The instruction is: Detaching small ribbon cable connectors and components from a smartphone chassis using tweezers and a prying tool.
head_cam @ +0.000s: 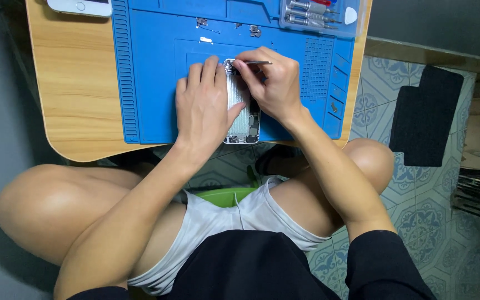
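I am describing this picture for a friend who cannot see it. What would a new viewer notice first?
First, the bright blue work mat on the wooden table, with an opened phone body lying at its middle. The left hand rests flat on the phone, while the right hand works thin metal tweezers at its top end. A case of screwdrivers sits at the mat's far right corner.

Left hand (pixel 204 108) hides much of the opened phone (pixel 244 119) (tweezer tips unseen).

A light wooden counter (pixel 76 83) stands on a blue patterned tile floor (pixel 418 216); a dark mat (pixel 426 114) lies nearby.
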